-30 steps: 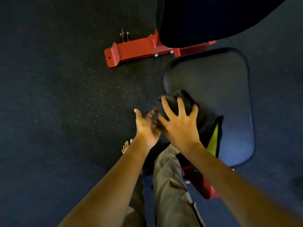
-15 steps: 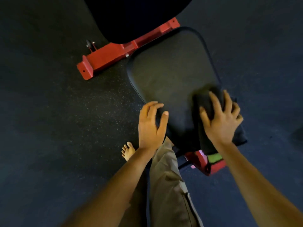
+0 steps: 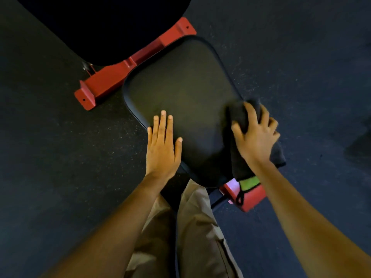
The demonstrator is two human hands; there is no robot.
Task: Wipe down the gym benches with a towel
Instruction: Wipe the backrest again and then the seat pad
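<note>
1. Now the left hand (image 3: 162, 149) lies flat on the near left edge of the seat pad (image 3: 184, 91), palm down.
2. Its four fingers are straight and pressed close together, pointing away from the person, while the thumb stands out to the right on the pad.
3. The right hand (image 3: 255, 137) grips the towel (image 3: 240, 117) at the pad's right edge, its fingers spread and curled over the bunched cloth, with the thumb dug into the side nearer the pad's middle.
4. The towel is dark, almost the same shade as the pad, and sits partly on the pad's right near corner and partly over its side.
5. Its lower end hangs below the right wrist and shows a bright green patch (image 3: 250, 182) with a thin black loop under it.
6. That hanging end lies in front of a red foot (image 3: 255, 197) of the bench frame, just below the pad's near corner.
7. Beyond the seat pad a second, darker back pad (image 3: 104, 27) fills the upper left of the view.
8. Between and beneath the two pads runs a red crossbar (image 3: 104, 85), its ends resting on the dark speckled floor (image 3: 50, 157).
9. A small dark wheel (image 3: 86, 66) is mounted on the crossbar beside the back pad.
10. Both forearms are bare, and khaki trousers (image 3: 196, 227) show between them at the pad's near end.
</note>
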